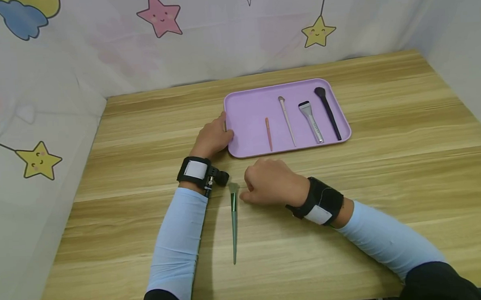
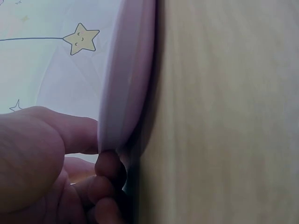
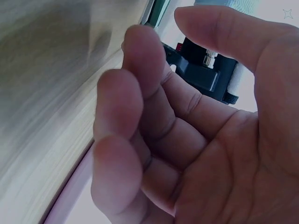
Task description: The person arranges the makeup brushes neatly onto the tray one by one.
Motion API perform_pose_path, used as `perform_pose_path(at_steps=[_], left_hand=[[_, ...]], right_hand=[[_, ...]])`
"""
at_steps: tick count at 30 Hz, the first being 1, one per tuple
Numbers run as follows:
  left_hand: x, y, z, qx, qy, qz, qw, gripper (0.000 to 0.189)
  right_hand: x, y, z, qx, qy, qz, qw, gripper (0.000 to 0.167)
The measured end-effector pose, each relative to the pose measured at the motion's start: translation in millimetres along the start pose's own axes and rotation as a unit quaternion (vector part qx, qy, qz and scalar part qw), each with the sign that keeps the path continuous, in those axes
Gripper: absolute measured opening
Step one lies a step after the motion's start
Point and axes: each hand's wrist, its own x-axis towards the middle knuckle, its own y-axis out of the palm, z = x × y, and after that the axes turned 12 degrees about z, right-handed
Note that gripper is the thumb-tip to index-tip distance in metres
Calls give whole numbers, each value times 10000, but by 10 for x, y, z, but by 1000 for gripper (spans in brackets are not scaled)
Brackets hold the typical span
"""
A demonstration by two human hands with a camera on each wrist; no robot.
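Note:
My left hand (image 1: 212, 135) grips the left edge of a lilac tray (image 1: 247, 118), thumb at the rim. In the left wrist view the tray's side wall (image 2: 128, 79) sits between thumb and fingers, with the fingertips at its underside. On the tray lie a short pink makeup brush (image 1: 269, 134), a slim pale brush (image 1: 287, 121), a flat silver-handled brush (image 1: 311, 122) and a black brush (image 1: 328, 115). My right hand (image 1: 275, 180) is just right of a green makeup brush (image 1: 234, 224) on the table. Its fingers curl loosely around nothing, with the thumb apart in the right wrist view.
The wooden table (image 1: 406, 169) reaches back to a white curtain (image 1: 227, 38) printed with stars. More white fabric stands along the left and right sides. A small black camera (image 1: 221, 177) on the left wrist overhangs the table near the green brush's bristles.

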Motion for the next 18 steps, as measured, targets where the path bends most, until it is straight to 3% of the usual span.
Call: perform_pose_path(at_steps=[18], left_hand=[[-5,1,-1,11,-19,-12,10000,72]], right_hand=[[-3,64,63,-22,-85,-6,10000,32]])
